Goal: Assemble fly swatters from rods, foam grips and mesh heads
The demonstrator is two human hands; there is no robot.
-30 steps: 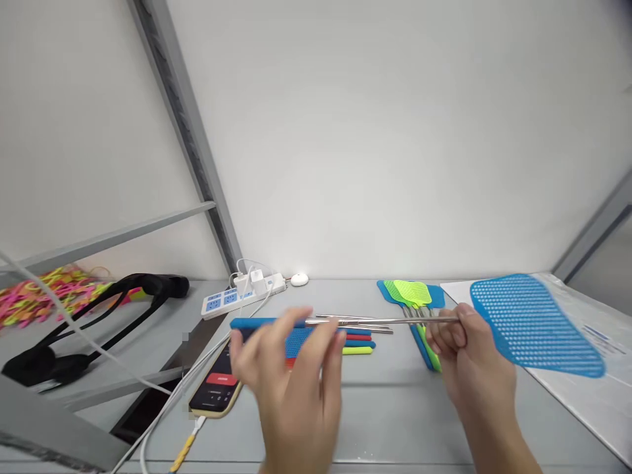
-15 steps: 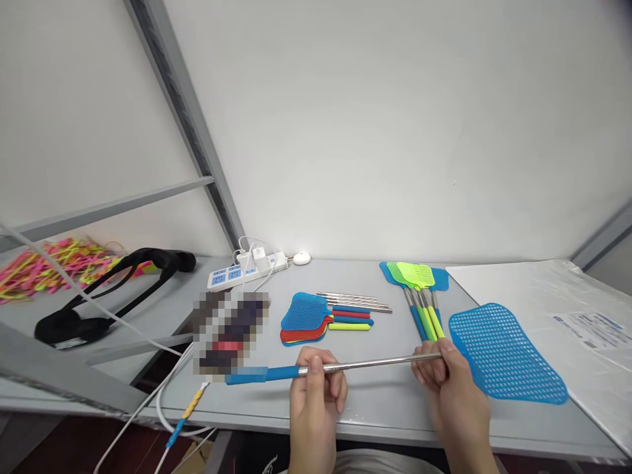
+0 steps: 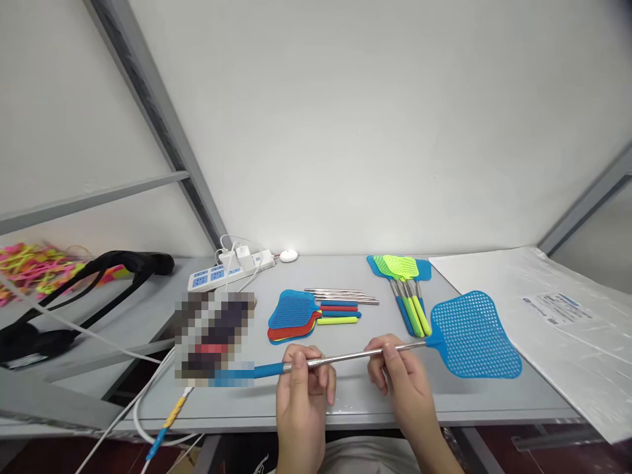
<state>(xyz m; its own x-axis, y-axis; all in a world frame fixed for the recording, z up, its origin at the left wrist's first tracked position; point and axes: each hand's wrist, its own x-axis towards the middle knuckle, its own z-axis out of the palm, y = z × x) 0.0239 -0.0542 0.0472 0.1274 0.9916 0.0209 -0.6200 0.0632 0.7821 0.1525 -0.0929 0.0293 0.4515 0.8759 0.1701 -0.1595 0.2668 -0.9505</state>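
I held the blue fly swatter point(image 3: 395, 349) across the lower middle of the frame, just above the table point(image 3: 355, 405). My left hand point(image 3: 302, 388) was closed around the metal rod near the blue grip, and my right hand point(image 3: 402, 378) pinched the rod closer to the mesh head at lower right. The thin telescoping rod could have bent or slid in on itself if I had pushed my hands together unevenly, and the blue grip end could have knocked the blurred object point(image 3: 213, 336) at lower left. Just behind, at centre, lay a stack of swatter heads and rods point(image 3: 316, 311); a bundle of green and blue swatters point(image 3: 405, 289) lay right of it, near the mesh head. A power strip point(image 3: 230, 268) sat farther back.
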